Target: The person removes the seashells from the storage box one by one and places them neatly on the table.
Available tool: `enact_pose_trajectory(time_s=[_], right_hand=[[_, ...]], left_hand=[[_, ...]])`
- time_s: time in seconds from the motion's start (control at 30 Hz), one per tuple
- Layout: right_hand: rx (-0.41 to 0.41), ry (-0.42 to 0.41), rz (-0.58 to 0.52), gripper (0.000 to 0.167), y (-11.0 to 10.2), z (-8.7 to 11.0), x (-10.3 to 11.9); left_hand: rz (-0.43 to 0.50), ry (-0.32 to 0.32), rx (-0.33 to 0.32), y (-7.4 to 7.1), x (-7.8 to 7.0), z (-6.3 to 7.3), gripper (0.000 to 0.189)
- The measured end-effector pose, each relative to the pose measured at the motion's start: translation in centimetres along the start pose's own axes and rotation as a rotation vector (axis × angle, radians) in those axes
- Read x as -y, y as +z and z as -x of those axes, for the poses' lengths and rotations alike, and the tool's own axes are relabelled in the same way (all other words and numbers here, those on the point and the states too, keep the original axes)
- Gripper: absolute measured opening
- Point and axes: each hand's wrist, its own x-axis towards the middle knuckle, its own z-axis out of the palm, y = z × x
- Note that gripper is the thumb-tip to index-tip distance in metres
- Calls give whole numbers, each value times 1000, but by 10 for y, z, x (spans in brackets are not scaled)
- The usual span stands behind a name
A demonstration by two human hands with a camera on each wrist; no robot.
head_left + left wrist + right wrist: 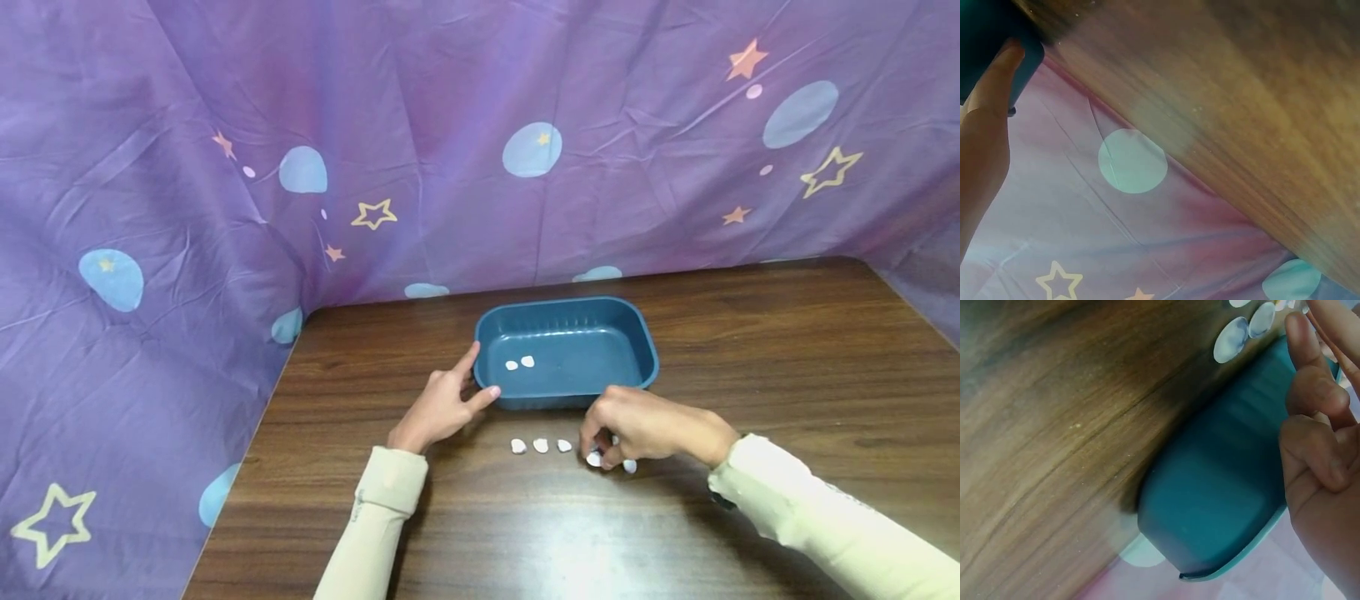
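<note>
A blue plastic basin (570,400) stands on the wooden table with two small white shells (527,362) lying inside, toward its left. My left hand (438,408) rests at the basin's near left corner, index finger along the left wall and thumb at the front rim, both fairly straight. In front of the basin, my right hand (637,425) pinches a white shell (593,459) between thumb and fingertips, low over the table. To its left, several shells (541,446) lie in a row. Another shell (630,467) is just right of the fingertips, partly covered by the hand.
The brown table (780,350) reaches back to a purple cloth (450,108) printed with stars and blue spots, which hangs behind it and down the left side. Bright glare lies on the tabletop near the front.
</note>
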Motion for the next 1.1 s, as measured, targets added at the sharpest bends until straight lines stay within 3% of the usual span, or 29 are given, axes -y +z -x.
enact_pose_trajectory(time_s=[0.53,1.1], right_hand=[[14,25,59,25,10,-1,2],[8,8,58,27,4,-1,0]], left_hand=[[7,-4,-11,0,-1,1,82],[-6,-7,-1,-2,-3,1,82]])
